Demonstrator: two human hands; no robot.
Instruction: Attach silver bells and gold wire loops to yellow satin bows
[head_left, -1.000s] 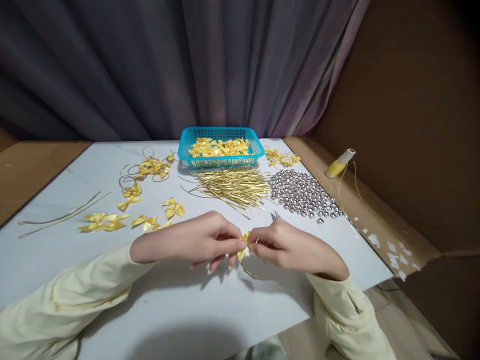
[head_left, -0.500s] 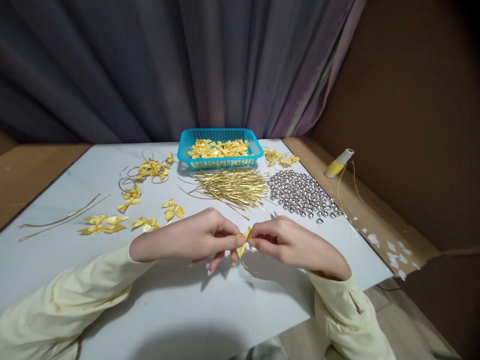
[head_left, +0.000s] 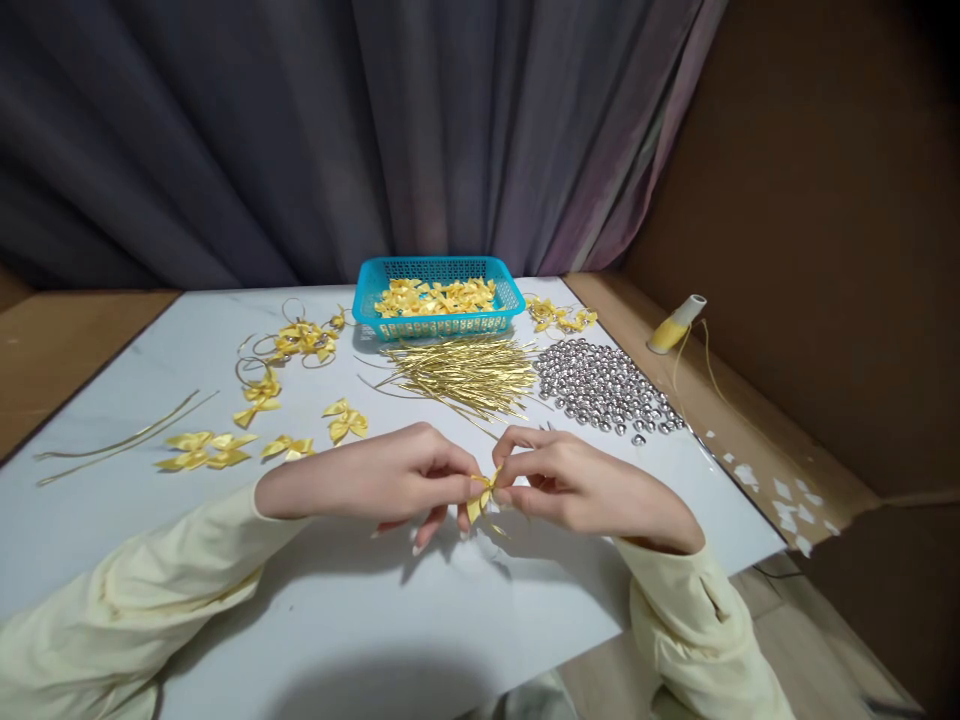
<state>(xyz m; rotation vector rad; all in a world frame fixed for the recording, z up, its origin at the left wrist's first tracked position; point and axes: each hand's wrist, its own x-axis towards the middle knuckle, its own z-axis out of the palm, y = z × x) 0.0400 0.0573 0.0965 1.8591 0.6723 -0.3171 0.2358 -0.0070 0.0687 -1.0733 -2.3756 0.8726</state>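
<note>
I see both sets of fingertips pinching a small yellow satin ribbon bow (head_left: pixel 480 492). The left hand (head_left: pixel 375 480) grips one wing and the right hand (head_left: pixel 577 485) grips the middle. Since a second ago the right forefinger has arched higher and the bow has tipped downward. The bow hangs just above the white board, well in front of the turquoise plastic mesh basket (head_left: pixel 439 263), nearer me than the heap of gold wire strips (head_left: pixel 465 372) and the silver metal beads (head_left: pixel 604 385).

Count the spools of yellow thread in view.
1. The spool lies tilted on the brown surface right of the white tabletop, beyond the silver beads. Others may be hidden.
</note>
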